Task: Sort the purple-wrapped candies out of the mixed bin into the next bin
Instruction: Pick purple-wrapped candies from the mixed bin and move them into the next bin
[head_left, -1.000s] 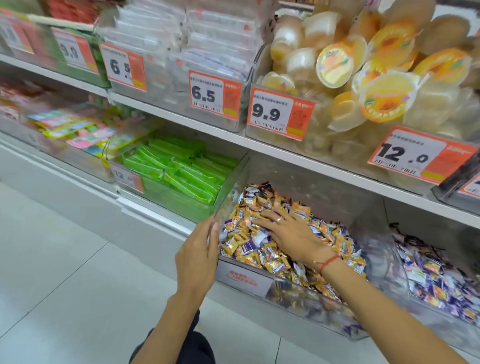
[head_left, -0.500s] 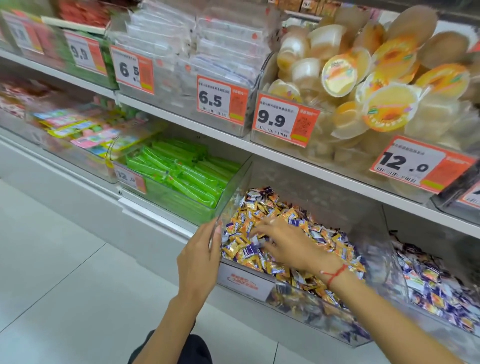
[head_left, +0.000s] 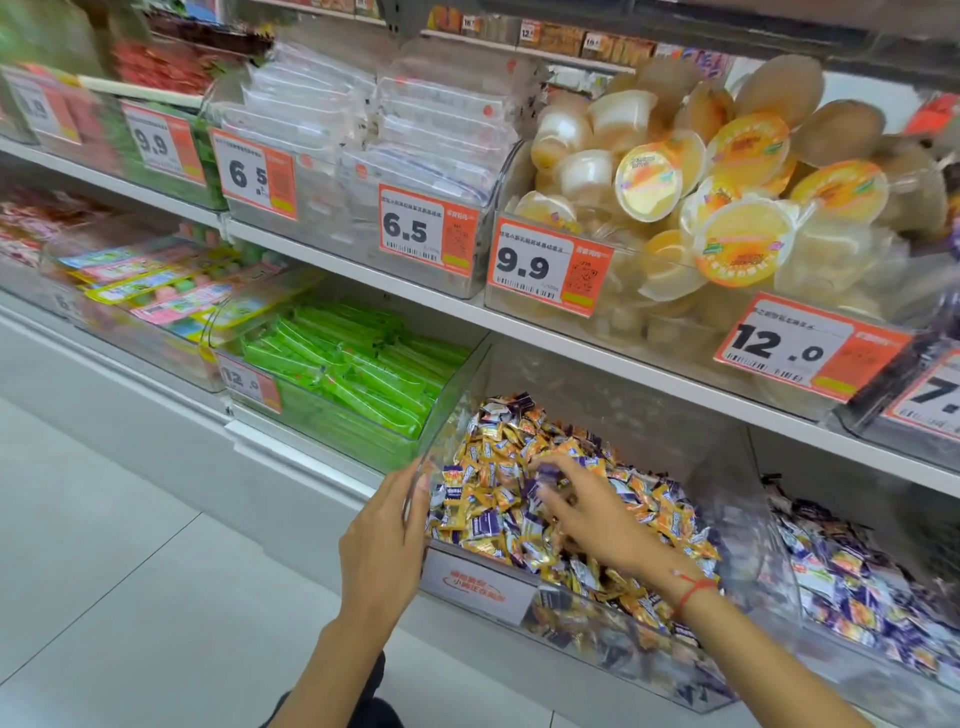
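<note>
Shop shelves stocked with snacks, above a pale tiled floor (head_left: 130, 571).
On the upper shelf (head_left: 363, 270), a bin of jelly cups (head_left: 727, 208) stands right of stacked clear packets (head_left: 405, 119), with orange price tags reading 6.5 (head_left: 423, 228), 9.9 (head_left: 548, 267) and 12.0 (head_left: 808, 345) along the front. Below, green bars (head_left: 353, 374) fill a clear bin, just right of pink and yellow packs (head_left: 156, 280).

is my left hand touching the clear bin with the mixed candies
Touching. The head view shows the left hand laid flat against the left wall of the mixed bin, its fingers straight along the clear corner edge with no gap.
</note>
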